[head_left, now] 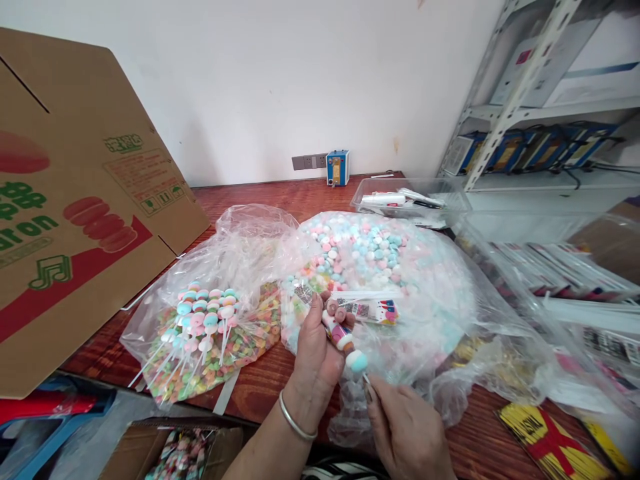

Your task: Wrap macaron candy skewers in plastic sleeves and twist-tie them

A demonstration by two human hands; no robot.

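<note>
Both hands hold one candy skewer over the wooden surface [280, 193].

The candy skewer [345, 339] runs slantwise between the two grips. The left hand [313, 353] is closed around its upper, candy-laden end, and the right hand [407, 430] pinches the bare stick tip just below the lowest blue-white piece. A printed clear sleeve [373, 311] lies just beside the left fingertips; whether they hold it too cannot be told. Behind the hands sits a plastic bag of loose pastel candies [380, 260]. To the left, another bag [220, 347] holds cereal rings with finished skewers [205, 313] on top. A cardboard box [75, 200] leans at far left.
</note>
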